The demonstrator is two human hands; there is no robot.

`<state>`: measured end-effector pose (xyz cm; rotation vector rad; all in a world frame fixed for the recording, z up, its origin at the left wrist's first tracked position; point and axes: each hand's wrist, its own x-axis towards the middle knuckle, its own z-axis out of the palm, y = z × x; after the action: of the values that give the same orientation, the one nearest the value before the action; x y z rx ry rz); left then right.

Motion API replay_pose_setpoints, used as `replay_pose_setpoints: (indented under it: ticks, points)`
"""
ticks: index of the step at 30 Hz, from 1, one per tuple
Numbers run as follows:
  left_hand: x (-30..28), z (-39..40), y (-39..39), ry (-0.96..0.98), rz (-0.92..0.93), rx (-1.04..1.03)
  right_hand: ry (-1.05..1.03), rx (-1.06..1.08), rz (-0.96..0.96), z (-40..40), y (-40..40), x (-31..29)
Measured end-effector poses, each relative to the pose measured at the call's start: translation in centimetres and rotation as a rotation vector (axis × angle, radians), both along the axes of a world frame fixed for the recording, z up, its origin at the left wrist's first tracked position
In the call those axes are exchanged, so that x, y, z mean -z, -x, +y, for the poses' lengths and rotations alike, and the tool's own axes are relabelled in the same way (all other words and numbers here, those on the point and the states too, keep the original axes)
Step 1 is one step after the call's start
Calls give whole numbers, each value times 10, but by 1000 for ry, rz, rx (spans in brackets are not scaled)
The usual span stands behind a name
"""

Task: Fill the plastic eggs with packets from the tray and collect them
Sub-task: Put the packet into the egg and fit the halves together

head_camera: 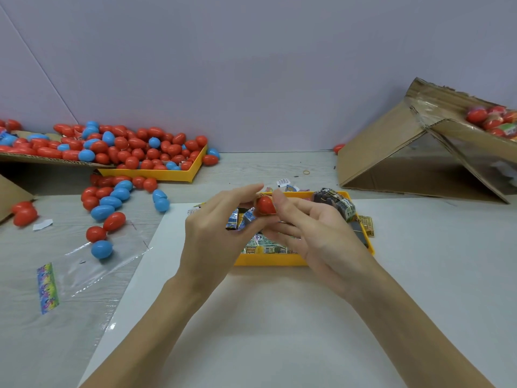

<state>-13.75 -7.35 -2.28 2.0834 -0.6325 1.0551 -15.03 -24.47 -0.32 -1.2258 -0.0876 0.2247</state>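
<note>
Both hands meet over a yellow tray (268,260) of printed packets (265,246) in the middle of the table. Between them is a red plastic egg (265,205). My left hand (221,228) holds it from the left and also has blue folded packets (237,219) tucked under its fingers. My right hand (313,228) pinches the egg from the right with thumb and forefinger. Whether the egg is closed is hidden by the fingers.
A pile of red and blue eggs (112,147) spills from a far-left yellow tray (156,173) onto the table. A tilted cardboard box (419,152) at right holds wrapped eggs (489,120). Clear plastic bags (92,264) lie at left, and a white sheet (279,317) covers the near table.
</note>
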Motion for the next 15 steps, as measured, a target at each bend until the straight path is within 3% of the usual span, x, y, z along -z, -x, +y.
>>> replay_pose_setpoints:
  ticks: [9, 15]
  points:
    - [2, -2, 2, -39, -65, 6, -76, -59, 33, -1, -2, 2]
    - [-4, -2, 0, 115, 207, 148, -157, -129, 76, -3, -2, 0]
